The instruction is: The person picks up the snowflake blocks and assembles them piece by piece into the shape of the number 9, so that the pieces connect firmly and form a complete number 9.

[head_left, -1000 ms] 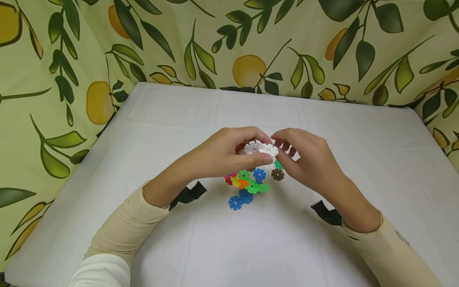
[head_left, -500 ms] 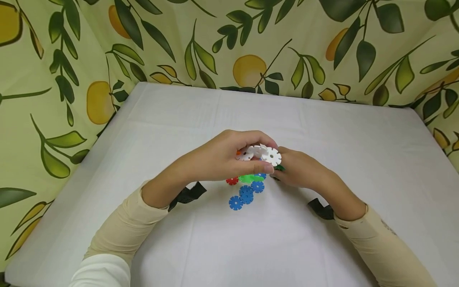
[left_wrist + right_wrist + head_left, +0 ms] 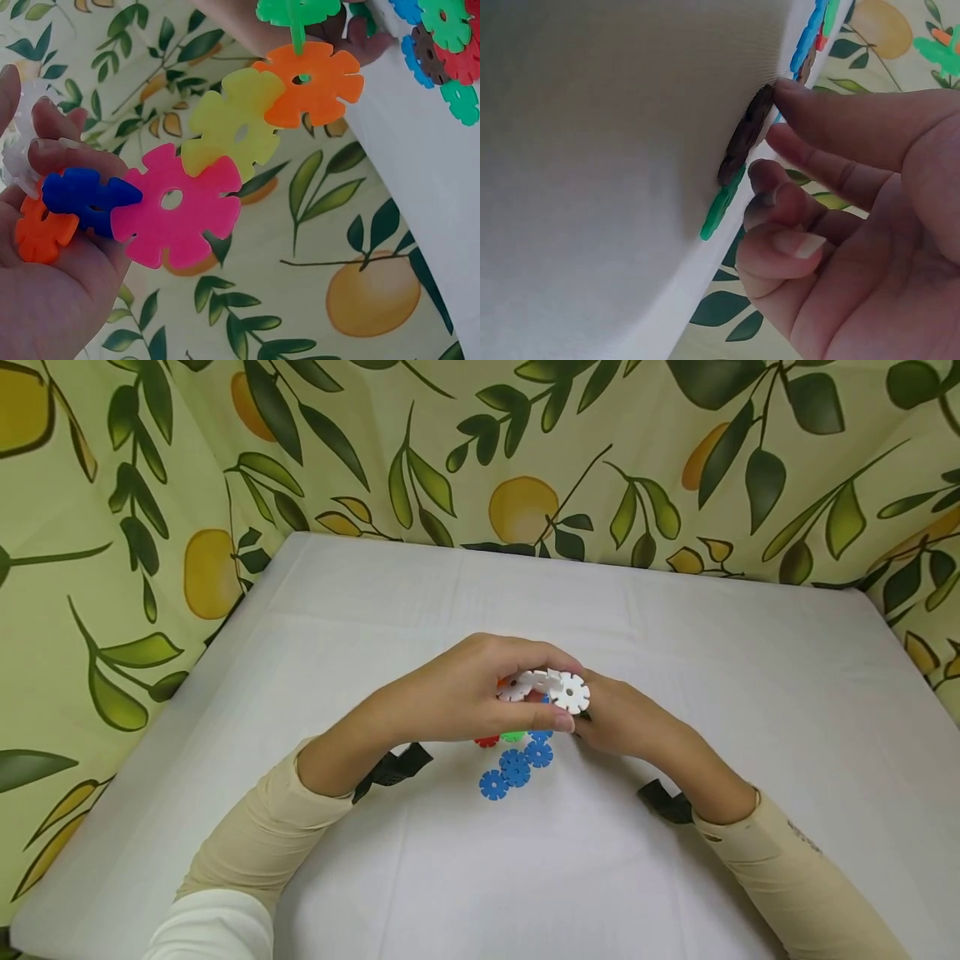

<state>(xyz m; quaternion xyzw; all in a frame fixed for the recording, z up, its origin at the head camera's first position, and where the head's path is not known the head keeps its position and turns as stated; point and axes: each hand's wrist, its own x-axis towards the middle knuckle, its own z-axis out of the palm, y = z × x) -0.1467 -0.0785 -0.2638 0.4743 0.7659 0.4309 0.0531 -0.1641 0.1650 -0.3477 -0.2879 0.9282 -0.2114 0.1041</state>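
Note:
My left hand (image 3: 465, 685) holds a chain of slotted plastic snowflake discs up over the table. Two white discs (image 3: 577, 702) of it show between thumb and fingers. In the left wrist view the chain runs from a blue disc (image 3: 75, 187) at the palm through a pink disc (image 3: 142, 206), a yellow disc (image 3: 217, 131) and an orange disc (image 3: 330, 71) to a green disc (image 3: 289, 10). My right hand (image 3: 630, 714) reaches down to the tabletop. Its thumb tip is right at the edge of a brown disc (image 3: 744, 139), fingers loosely bent; a green disc (image 3: 721, 206) lies beside it.
Several loose blue discs (image 3: 517, 768) lie on the white table (image 3: 450, 877) below my hands, with a red disc (image 3: 487, 742) partly hidden by the left hand. A fruit-patterned cloth (image 3: 427, 410) hangs along the back and side edges.
My right hand has left the chain and come down to the discs on the table. The left hand has dipped slightly and turned the white discs, still holding the chain.

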